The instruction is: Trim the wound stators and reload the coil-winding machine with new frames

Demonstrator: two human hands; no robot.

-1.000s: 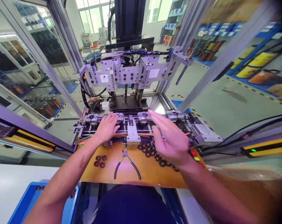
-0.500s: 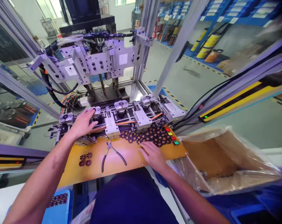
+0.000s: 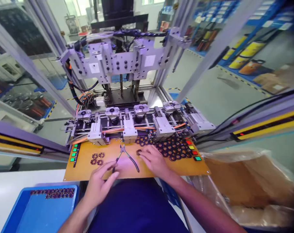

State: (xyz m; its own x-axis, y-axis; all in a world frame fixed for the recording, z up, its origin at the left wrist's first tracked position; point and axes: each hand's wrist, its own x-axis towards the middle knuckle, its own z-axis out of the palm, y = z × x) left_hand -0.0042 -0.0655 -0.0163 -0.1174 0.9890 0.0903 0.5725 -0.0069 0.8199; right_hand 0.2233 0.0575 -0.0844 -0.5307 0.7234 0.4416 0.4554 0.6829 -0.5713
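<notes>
My right hand [image 3: 153, 161] pinches a small dark ring-shaped core [image 3: 138, 152] between thumb and fingertips, just over the orange work plate [image 3: 84, 173]. Beside that hand, a cluster of similar black ring cores [image 3: 173, 149] covers the plate's right part. My left hand [image 3: 100, 183] is at the front edge, thumb and fingers apart, its fingertips at the left handle of a pair of cutting pliers [image 3: 131, 158]. Whether they touch the handle I cannot tell. The pliers lie with handles spread. Several wound ring cores [image 3: 97, 158] sit in a small group left of them.
Behind the plate stands a machine with a row of round metal fixtures [image 3: 113, 113]. Coloured buttons [image 3: 191, 147] line both ends of the plate. A blue tray [image 3: 40, 213] with rows of cores is at lower left; a plastic-lined box [image 3: 236, 181] stands at right.
My left hand has come off the machine fixture and down to the pliers. My right hand has picked up a ring core and moved it away from the cluster. The view has shifted left.
</notes>
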